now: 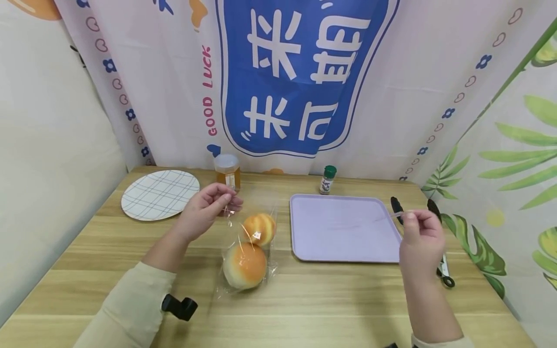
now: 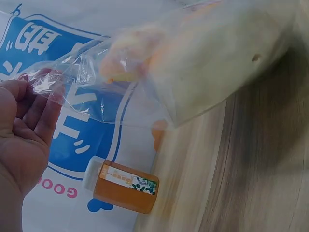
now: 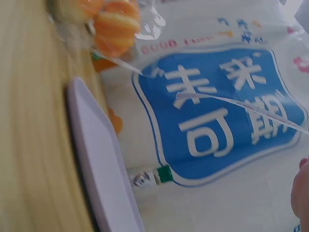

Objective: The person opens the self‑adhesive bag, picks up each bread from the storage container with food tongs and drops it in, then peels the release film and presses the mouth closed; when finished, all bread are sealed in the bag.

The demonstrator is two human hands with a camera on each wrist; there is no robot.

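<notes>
My left hand pinches the top of a clear plastic bag. Inside the bag are a large round bun and, above it, a smaller striped bun; the bag hangs over the wooden table. Off to the right, my right hand pinches a thin clear plastic strip between thumb and fingers. The strip points leftward over the lilac tray. Only an edge of the right hand shows in the right wrist view.
Behind the left hand stand a jar of amber contents and a checked plate. A green-capped shaker is behind the tray. Black-tipped tongs and a black-handled tool lie beyond the right hand, partly hidden.
</notes>
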